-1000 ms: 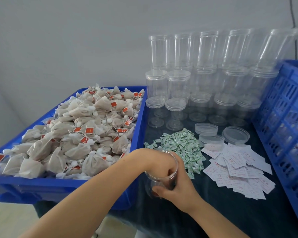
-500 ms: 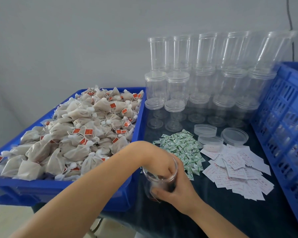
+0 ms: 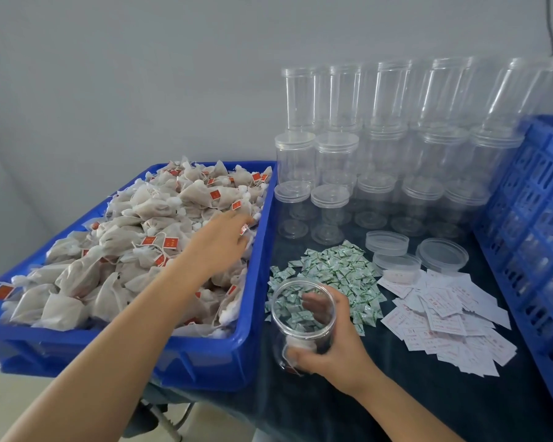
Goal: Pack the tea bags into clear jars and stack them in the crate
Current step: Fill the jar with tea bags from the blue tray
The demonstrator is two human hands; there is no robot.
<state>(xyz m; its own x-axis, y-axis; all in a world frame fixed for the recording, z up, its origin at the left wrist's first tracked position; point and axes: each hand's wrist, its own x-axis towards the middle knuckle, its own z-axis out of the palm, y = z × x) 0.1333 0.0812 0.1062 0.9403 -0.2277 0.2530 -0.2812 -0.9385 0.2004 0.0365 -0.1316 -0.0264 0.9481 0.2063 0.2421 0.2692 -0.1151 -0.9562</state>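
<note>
Reaching toward eleven o'clock, the left hand [image 3: 219,242] lies with fingers spread loosely over the tea bags [image 3: 134,237] heaped in the blue bin [image 3: 205,358], holding nothing that shows. At five o'clock of it the right hand [image 3: 329,349] wraps around the open clear jar [image 3: 302,323], upright on the dark table [image 3: 396,393], a tea bag at its bottom. Stacked empty jars [image 3: 380,148] stand at twelve o'clock, the blue crate [image 3: 530,218] at three.

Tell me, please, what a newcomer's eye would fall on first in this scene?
Probably the blue bin on the left, heaped with tea bags, where the left hand reaches. Behind on the right rise stacked clear jars; in front, the right hand holds an open jar.
</note>
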